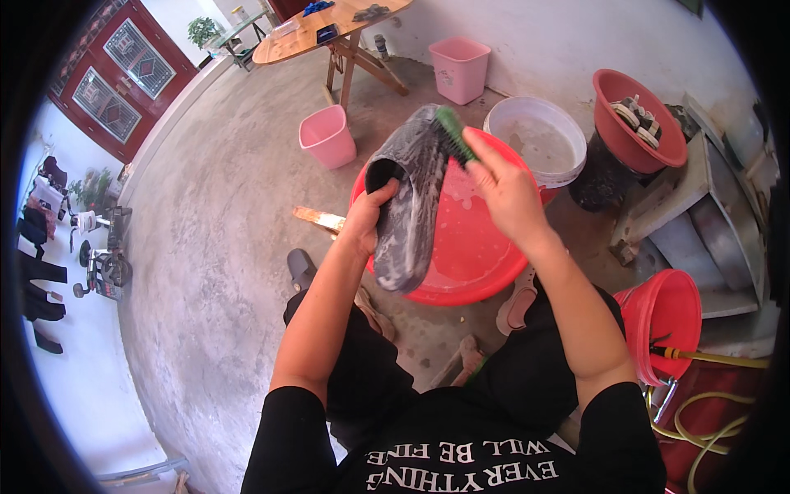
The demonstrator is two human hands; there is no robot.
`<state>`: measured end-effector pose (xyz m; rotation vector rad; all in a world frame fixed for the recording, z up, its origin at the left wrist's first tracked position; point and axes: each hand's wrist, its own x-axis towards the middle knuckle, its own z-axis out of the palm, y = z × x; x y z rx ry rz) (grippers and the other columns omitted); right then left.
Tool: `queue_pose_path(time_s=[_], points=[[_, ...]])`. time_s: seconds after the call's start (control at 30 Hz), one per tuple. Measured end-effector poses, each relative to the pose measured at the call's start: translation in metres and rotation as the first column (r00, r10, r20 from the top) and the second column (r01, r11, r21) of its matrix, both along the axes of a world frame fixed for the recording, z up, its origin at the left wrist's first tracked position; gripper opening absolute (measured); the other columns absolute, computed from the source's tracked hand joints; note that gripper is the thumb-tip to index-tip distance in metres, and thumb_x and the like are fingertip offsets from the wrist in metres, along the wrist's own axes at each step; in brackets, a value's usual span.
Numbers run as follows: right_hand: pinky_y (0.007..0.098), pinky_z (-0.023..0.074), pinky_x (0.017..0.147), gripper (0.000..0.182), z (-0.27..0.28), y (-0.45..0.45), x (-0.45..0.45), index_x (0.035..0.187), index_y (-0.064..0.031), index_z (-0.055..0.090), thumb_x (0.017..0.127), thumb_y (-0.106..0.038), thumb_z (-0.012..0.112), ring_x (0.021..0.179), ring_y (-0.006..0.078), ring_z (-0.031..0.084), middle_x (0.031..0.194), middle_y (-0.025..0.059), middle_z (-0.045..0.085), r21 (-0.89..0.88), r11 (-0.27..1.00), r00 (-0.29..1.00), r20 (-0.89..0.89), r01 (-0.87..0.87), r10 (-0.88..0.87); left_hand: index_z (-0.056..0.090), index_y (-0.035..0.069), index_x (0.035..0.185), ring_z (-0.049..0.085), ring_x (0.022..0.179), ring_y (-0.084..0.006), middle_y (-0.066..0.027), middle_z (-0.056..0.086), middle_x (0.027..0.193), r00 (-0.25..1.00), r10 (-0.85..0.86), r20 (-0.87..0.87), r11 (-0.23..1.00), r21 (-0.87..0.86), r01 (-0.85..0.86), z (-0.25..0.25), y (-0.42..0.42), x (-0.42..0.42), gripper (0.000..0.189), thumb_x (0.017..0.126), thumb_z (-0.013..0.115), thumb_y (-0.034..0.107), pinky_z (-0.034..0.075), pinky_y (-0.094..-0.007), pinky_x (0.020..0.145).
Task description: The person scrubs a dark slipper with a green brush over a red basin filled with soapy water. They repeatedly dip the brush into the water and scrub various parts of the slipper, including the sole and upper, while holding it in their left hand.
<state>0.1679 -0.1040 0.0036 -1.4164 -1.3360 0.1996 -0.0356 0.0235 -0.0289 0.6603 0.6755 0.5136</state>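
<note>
My left hand (369,213) grips a dark grey slip-on clog (410,204) by the rim of its foot opening. Whitish suds streak the clog's surface, and its heel end looks blurred. In my right hand (503,191) is a green scrubbing brush (453,133), its bristles against the side of the clog near the toe. Beneath both hands stands a red plastic basin (475,247) with some sudsy water in it. Another dark clog (301,268) rests on the concrete floor, left of the basin.
A white tub (537,136) stands beyond the basin. Farther right, a reddish basin (639,117) holds several shoes on a black bucket (602,173). A red bucket (663,327) and yellow hose (710,420) are by my right side. Two pink bins (327,139) stand near a wooden table (296,46).
</note>
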Motion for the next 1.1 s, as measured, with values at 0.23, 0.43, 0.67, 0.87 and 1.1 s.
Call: queue_pose_path(time_s=[0.23,0.43,0.67,0.87,1.1], points=[[0.0426,0.0505,0.07,0.041,-0.007,-0.002,-0.002,0.136,-0.0162,0.054,0.096,-0.025,0.057,0.079,0.0368,0.067,0.092,0.0214,0.068,-0.068,0.996,0.998,0.034,0.052,-0.049,0.055,-0.002,0.121,0.071,0.083,-0.0275,-0.0168,0.069,0.103,0.999,0.049,-0.011,0.998,-0.029,-0.049,0.0,0.002,-0.001,0.034,0.093,0.062,0.016,0.06,-0.0439,0.074],[0.0403,0.0502,0.071,0.04,-0.018,0.015,0.018,0.134,-0.0179,0.056,0.095,-0.026,0.06,0.082,0.0364,0.067,0.09,0.02,0.068,0.112,0.988,0.989,0.091,0.106,-0.117,0.06,0.0,0.115,0.07,0.079,-0.0231,-0.0124,0.07,0.098,0.998,0.02,-0.059,0.996,0.093,-0.015,-0.006,0.001,0.0,0.031,0.091,0.066,0.019,0.059,-0.0382,0.073],[0.0259,0.0444,0.056,0.037,0.021,-0.011,0.016,0.132,-0.0096,0.059,0.096,-0.015,0.059,0.058,0.0063,0.051,0.069,0.0027,0.058,-0.087,0.99,0.986,-0.116,0.108,-0.118,0.055,0.001,0.122,0.066,0.092,-0.0215,-0.0101,0.065,0.105,0.973,0.228,0.041,0.938,0.258,-0.231,0.011,0.0,0.009,0.035,0.089,0.064,0.008,0.055,-0.0364,0.082],[0.0347,0.0488,0.062,0.038,0.019,-0.02,-0.014,0.13,-0.0127,0.06,0.093,-0.017,0.061,0.065,0.0228,0.063,0.078,0.0127,0.066,-0.289,0.944,0.987,-0.014,-0.159,0.162,0.046,-0.001,0.128,0.063,0.096,-0.0243,-0.0143,0.061,0.109,0.921,0.362,0.147,0.873,0.294,-0.39,-0.01,0.016,0.015,0.056,0.074,0.059,-0.01,0.054,-0.0359,0.081],[0.0534,0.0478,0.066,0.021,-0.015,0.013,-0.024,0.111,-0.0094,0.061,0.093,-0.02,0.056,0.076,0.0427,0.063,0.079,0.0222,0.065,-0.229,0.954,0.928,0.357,0.194,-0.104,0.043,-0.005,0.127,0.056,0.108,-0.0214,-0.0132,0.057,0.115,0.916,0.379,-0.13,0.621,0.77,-0.148,-0.013,-0.043,0.038,0.06,0.07,0.063,-0.004,0.045,-0.0321,0.095]])
